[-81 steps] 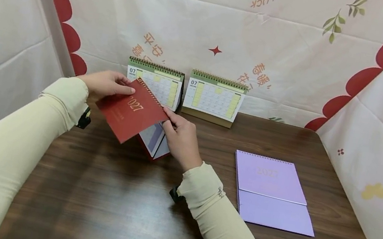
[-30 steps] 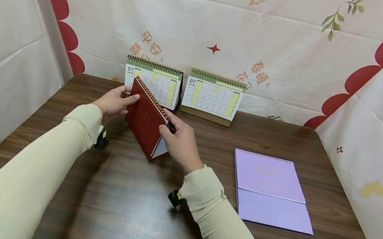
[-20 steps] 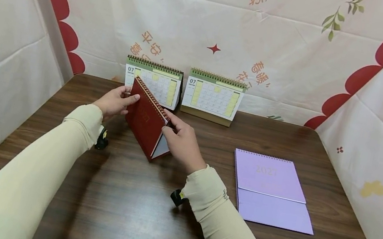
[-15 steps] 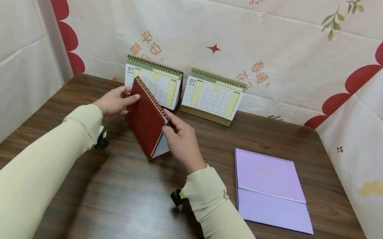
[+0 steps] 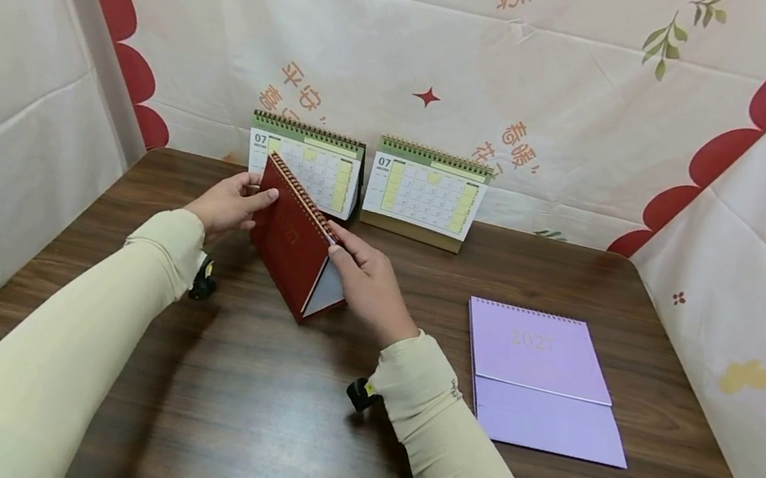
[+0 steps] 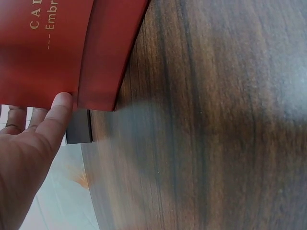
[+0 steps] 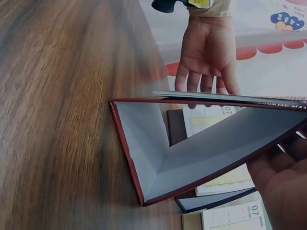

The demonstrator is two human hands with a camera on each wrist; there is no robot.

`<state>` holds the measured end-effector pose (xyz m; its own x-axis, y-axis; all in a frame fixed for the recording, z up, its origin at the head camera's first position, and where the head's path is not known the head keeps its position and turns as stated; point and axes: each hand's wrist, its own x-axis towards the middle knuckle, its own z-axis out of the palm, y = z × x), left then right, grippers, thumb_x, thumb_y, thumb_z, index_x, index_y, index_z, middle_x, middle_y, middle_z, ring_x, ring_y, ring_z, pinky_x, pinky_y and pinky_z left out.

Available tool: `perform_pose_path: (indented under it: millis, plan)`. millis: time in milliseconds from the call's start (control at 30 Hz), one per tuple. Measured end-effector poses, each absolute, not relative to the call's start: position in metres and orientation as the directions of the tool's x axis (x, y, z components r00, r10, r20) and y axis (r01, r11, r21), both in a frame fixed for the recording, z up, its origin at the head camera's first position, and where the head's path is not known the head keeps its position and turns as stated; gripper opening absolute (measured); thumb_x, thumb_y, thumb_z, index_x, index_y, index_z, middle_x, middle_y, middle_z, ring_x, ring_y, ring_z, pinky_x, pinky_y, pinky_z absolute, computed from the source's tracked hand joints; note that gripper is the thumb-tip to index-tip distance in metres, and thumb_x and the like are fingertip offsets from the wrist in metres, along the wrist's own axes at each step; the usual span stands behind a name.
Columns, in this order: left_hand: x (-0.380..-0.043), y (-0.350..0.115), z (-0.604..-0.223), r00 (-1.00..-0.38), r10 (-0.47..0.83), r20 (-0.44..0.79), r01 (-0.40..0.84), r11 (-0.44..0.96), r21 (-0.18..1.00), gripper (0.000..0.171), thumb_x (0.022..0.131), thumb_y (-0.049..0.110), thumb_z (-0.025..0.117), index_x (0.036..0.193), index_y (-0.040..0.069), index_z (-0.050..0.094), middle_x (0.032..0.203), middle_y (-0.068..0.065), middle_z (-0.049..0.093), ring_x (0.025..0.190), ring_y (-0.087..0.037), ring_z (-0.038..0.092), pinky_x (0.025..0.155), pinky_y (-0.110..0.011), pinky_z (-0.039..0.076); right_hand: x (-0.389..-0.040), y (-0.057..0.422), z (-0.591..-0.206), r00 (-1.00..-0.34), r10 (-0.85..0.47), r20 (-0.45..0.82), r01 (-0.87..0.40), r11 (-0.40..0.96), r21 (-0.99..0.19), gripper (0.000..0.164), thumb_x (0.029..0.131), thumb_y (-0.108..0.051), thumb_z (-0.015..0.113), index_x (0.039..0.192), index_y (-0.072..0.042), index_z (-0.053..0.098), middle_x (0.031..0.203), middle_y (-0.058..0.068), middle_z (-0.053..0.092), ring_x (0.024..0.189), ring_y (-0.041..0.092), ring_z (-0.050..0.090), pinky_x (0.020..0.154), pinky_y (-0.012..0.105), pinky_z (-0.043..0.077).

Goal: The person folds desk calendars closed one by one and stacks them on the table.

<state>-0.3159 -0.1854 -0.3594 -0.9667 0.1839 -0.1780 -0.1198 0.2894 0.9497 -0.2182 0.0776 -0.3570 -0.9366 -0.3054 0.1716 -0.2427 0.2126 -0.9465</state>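
A red 2027 desk calendar stands as a tent on the wooden table, turned at an angle, its coil binding on top. My left hand holds its left end, thumb on the front cover and fingers behind. Close up in the left wrist view, the left thumb presses near the edge of the red cover. At the other end, my right hand grips the top corner by the coil, thumb in front. The right wrist view looks into the grey inside of the stand, with the right fingers against the back panel.
Two green-topped desk calendars stand against the backdrop: one partly behind the red one, the other to its right. A purple 2027 calendar lies flat on the table's right side. Printed cloth walls enclose the back and sides.
The red cover sheet, lifted by the left hand at first, now lies down against the stand. The left hand has moved to its left edge; the right hand has shifted slightly rightward.
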Motion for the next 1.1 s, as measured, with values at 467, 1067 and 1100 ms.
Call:
perform_pose_path:
  millis: [467,1067,1100]
  plan:
    - [-0.3169,-0.1857,-0.3642,-0.969,0.191,-0.160,-0.104,0.272,0.957,0.062,0.101,0.041,0.055,0.147,0.004,0.035,0.141,-0.017,0.040,0.123,-0.025,0.044,0.104,-0.049,0.041,-0.2187,0.0734,-0.3619,-0.894,-0.315,0.318,-0.417,0.332,-0.846,0.045,0.099,-0.016,0.054,0.144,-0.020,0.054,0.121,0.001,0.067,0.099,0.010,0.065,0.078,0.030,0.054]
    - [-0.3172,-0.1855,-0.3624,-0.969,0.182,-0.167,-0.114,0.268,0.957,0.060,0.100,0.041,0.055,0.145,0.005,0.037,0.137,-0.015,0.041,0.120,-0.023,0.044,0.102,-0.046,0.042,-0.2183,0.0716,-0.3628,-0.915,-0.220,0.339,-0.394,0.298,-0.870,0.034,0.105,-0.035,0.049,0.132,-0.022,0.065,0.114,-0.004,0.070,0.099,0.013,0.066,0.084,0.035,0.052]
    - [-0.3171,-0.1856,-0.3628,-0.969,0.182,-0.167,-0.115,0.268,0.956,0.060,0.100,0.042,0.055,0.145,0.005,0.037,0.136,-0.014,0.041,0.119,-0.022,0.044,0.101,-0.046,0.042,-0.2181,0.0714,-0.3637,-0.915,-0.225,0.335,-0.392,0.296,-0.871,0.034,0.104,-0.035,0.052,0.132,-0.022,0.065,0.115,-0.003,0.070,0.100,0.014,0.065,0.084,0.035,0.052]
